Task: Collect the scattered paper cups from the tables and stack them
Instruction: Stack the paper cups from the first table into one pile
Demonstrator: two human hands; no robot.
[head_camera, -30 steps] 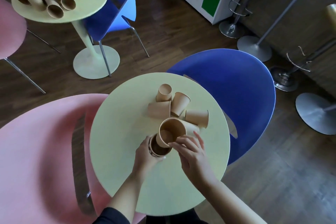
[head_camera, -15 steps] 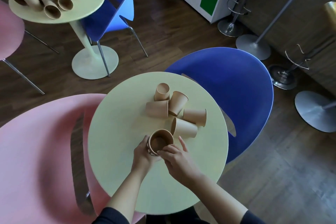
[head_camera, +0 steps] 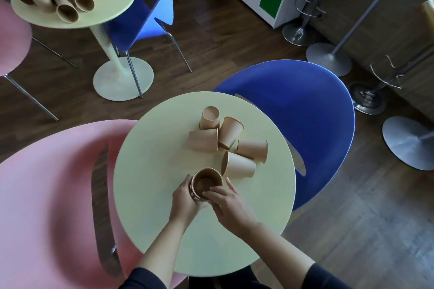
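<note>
Brown unlabelled cup stack [head_camera: 206, 183] — left hand [head_camera: 185, 197] grips, right hand [head_camera: 231, 205] pinches its rim.

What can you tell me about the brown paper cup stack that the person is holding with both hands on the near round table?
The brown paper cup stack stands upright, mouth up, on the pale yellow-green round table, showing a darker brown inside. Rims of nested cups show at its left side. The left hand wraps its left wall; the right hand touches its near rim. It stands apart from the five loose cups beyond it.
</note>
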